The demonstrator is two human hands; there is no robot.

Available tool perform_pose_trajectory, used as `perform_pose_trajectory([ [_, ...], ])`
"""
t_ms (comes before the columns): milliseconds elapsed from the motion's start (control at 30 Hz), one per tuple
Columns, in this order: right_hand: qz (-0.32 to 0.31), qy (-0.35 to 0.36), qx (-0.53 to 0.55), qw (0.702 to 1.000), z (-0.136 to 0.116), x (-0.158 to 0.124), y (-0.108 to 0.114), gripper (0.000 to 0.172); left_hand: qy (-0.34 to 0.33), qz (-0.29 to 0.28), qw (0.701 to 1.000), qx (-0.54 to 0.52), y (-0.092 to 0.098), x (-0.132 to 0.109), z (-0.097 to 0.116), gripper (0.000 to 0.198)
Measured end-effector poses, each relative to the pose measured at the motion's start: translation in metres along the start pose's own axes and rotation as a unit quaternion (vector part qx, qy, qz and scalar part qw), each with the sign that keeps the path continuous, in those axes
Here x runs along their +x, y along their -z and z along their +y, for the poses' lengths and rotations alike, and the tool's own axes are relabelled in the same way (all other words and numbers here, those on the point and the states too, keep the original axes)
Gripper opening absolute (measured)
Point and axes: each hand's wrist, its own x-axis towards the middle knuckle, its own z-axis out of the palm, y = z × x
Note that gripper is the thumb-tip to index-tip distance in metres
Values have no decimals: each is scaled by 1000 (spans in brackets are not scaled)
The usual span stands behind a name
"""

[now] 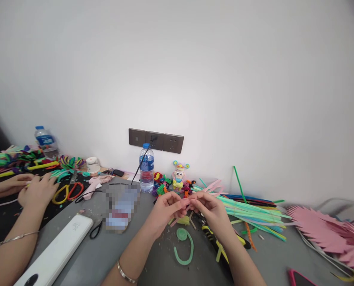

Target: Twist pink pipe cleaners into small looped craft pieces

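Note:
My left hand [168,212] and my right hand [210,211] meet fingertip to fingertip above the grey table. Both pinch a pale pink pipe cleaner [174,221], whose loose end slants down past my left fingers; most of it is hidden by them. Below my hands lies a light green pipe cleaner [191,252], wound into a flat spiral at one end and curving like a hook at the other. A tool with yellow and black handles [209,235] lies partly under my right forearm. Just beyond my fingers, a small yellow-green piece [183,221] rests on the table.
Pipe cleaner bundles [248,212] spread at right, near pink pleated paper [323,234]. A water bottle [147,171] and small figurine [179,174] stand by the wall. Left are a phone [121,210], white case [60,250], scissors [71,190], glue gun [92,186] and another person's hands [36,192].

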Motion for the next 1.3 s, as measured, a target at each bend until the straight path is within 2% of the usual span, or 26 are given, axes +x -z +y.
perform_pose_trajectory([
  [167, -67, -34, 0, 997, -7, 0, 11, 29, 91, -77, 993, 21, 2, -2, -3, 31],
  [367, -180, -85, 65, 978, -13, -5, 12, 31, 110, -138, 984, 32, 1, -2, -7, 30],
  [633, -195, -108, 126, 967, -12, -8, 10, 28, 186, -180, 966, -23, -2, -4, -7, 35],
  [767, -155, -95, 113, 977, -9, -7, 8, 26, 180, -203, 961, -57, -2, -3, -8, 38],
  [867, -118, -86, 94, 985, -8, -6, 7, 23, 153, -189, 968, -67, -2, -1, -9, 38],
  [1067, -136, -106, 83, 982, -11, -4, 7, 25, 113, -118, 986, 6, -1, 1, -8, 32],
  [1300, -69, -92, 15, 993, -8, 1, 10, 31, 70, -72, 993, 55, -2, 0, -9, 29],
])
